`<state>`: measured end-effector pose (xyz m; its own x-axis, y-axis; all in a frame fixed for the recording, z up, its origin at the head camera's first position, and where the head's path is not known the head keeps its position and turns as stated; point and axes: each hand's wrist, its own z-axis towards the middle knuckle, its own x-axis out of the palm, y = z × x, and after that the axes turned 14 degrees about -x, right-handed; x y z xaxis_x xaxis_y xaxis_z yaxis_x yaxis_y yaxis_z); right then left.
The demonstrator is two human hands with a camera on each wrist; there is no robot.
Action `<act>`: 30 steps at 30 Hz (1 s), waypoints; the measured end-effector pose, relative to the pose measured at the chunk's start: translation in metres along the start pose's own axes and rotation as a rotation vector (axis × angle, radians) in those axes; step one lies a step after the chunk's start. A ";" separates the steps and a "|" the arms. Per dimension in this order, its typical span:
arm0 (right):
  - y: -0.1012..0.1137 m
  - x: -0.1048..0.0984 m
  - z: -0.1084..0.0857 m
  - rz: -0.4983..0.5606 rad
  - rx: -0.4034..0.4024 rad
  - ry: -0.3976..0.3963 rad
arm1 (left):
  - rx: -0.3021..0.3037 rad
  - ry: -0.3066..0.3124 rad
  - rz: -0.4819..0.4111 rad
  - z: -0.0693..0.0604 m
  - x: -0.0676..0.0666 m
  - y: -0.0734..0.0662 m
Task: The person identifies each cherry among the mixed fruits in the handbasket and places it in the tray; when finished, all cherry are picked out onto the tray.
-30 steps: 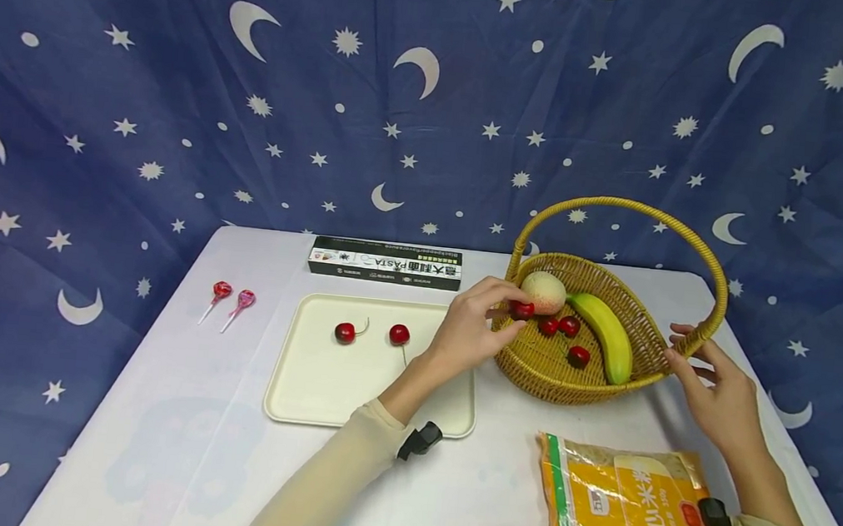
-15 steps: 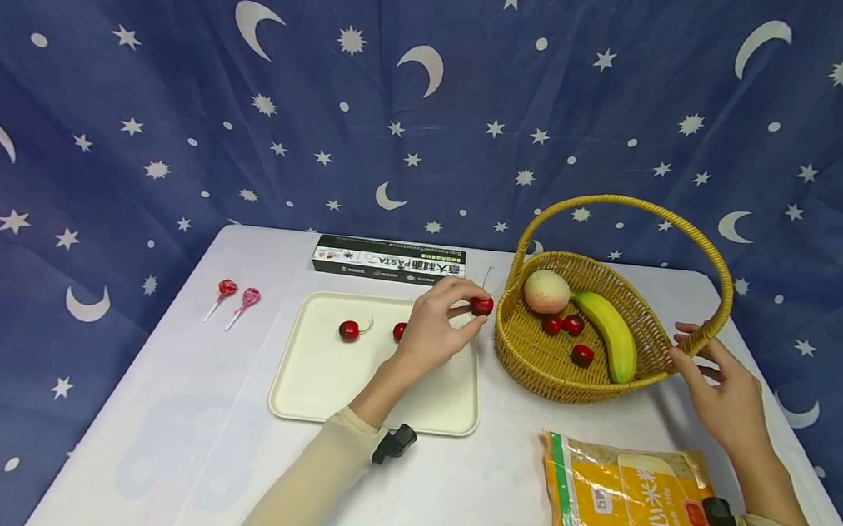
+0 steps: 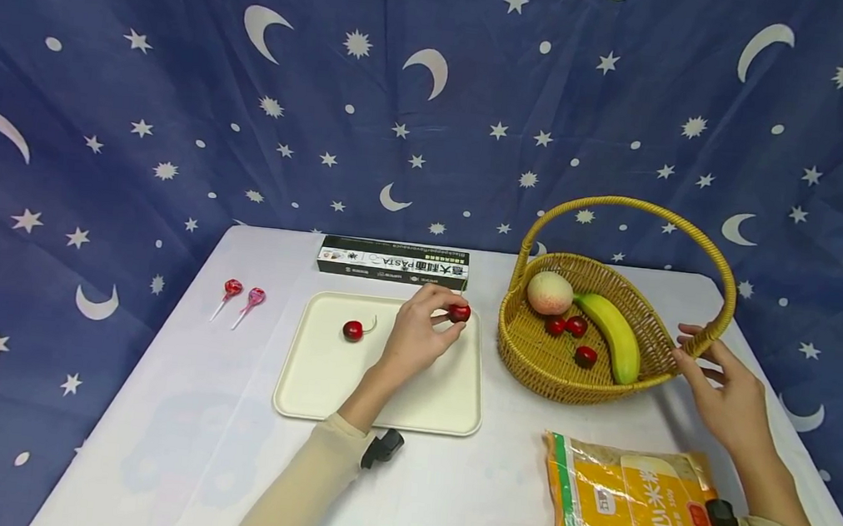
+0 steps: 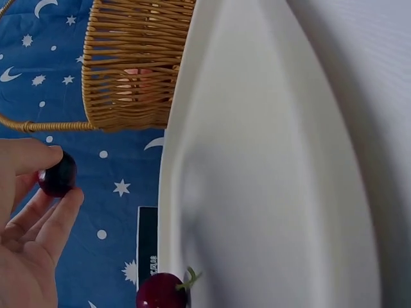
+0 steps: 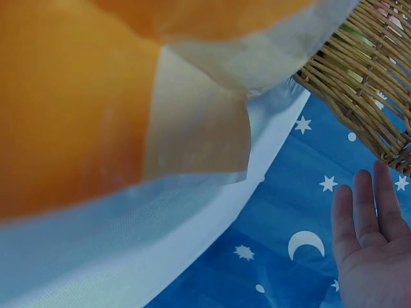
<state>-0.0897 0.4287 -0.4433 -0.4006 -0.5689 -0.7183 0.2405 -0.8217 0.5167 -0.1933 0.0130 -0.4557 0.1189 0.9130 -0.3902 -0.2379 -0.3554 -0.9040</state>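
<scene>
My left hand [image 3: 419, 334] pinches a dark red cherry [image 3: 459, 312] between thumb and fingers above the right part of the cream tray [image 3: 320, 388]; the left wrist view shows this cherry [image 4: 58, 174] at the fingertips. Another cherry with a stem [image 3: 353, 330] lies on the tray. At the right end of the wicker basket [image 3: 546, 382], my right hand [image 3: 733, 399] touches the rim near the handle's base. Inside the basket are a peach [image 3: 550, 293], a banana [image 3: 614, 338] and several cherries [image 3: 585, 357]. In the right wrist view the right hand's fingers [image 5: 366, 212] look extended.
A black pasta box [image 3: 393, 262] lies behind the tray. Two lollipops [image 3: 233, 288] are on the white table at the left. An orange bag [image 3: 640, 516] lies in front of the basket, beside my right forearm. A blue patterned cloth [image 3: 433, 130] hangs behind.
My left hand has moved left from over the basket to above the tray, carrying the cherry. My right hand has stayed at the basket's right end.
</scene>
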 end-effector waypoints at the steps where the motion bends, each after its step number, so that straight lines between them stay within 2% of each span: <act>1: 0.000 0.000 0.000 -0.001 0.000 0.001 | -0.005 0.000 0.004 0.000 0.000 0.001; 6: 0.000 0.000 0.000 -0.007 0.005 0.005 | -0.060 0.033 0.053 0.000 0.001 0.005; 13: -0.001 0.001 -0.001 0.011 -0.013 -0.016 | -0.146 0.101 0.264 -0.002 0.000 0.006; 17: -0.001 0.001 0.000 0.028 -0.022 -0.030 | -0.166 0.135 0.380 -0.002 0.000 0.007; 21: -0.001 0.001 0.000 0.022 -0.021 -0.028 | -0.173 0.163 0.454 -0.003 0.001 0.009; 30: 0.000 0.001 -0.001 0.029 -0.025 -0.025 | -0.162 0.182 0.475 -0.004 0.003 0.012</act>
<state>-0.0895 0.4280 -0.4448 -0.4154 -0.5918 -0.6908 0.2739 -0.8056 0.5254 -0.1918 0.0106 -0.4683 0.2026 0.5994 -0.7744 -0.1561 -0.7609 -0.6298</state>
